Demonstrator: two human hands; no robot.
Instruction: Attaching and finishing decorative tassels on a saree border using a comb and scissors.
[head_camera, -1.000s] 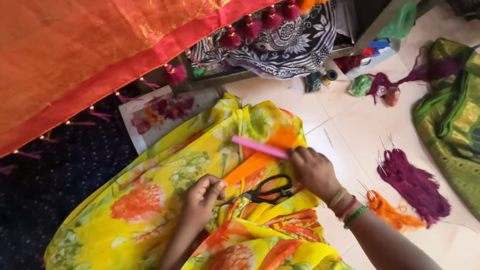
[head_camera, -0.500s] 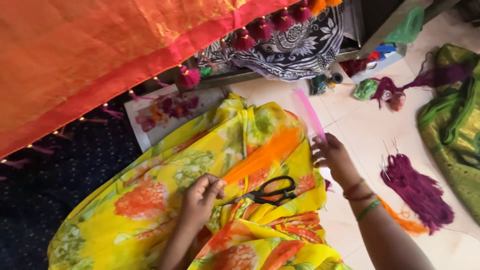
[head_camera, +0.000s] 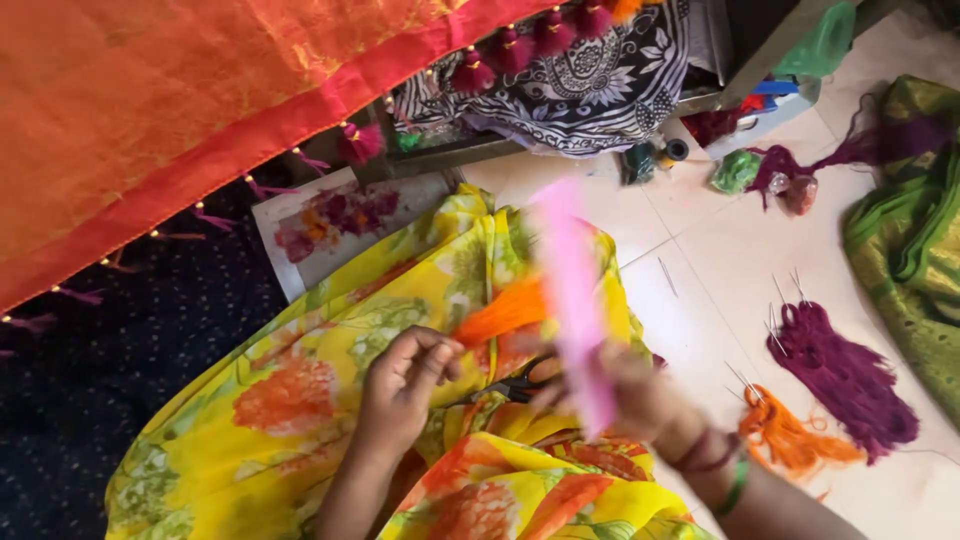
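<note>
Flat pink plastic comb, motion-blurred, stands upright over the yellow floral fabric, right hand grasping its lower end. Left hand fingers clench the orange thread bundle beside it. Advisable: keep threads taut, comb in line. Black scissors lie beneath the comb.

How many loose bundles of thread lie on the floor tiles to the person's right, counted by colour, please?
Purple thread bundle: 1
Orange thread bundle: 1
Total: 2
A further purple tangle lies farther back, beside a green wad.
</note>
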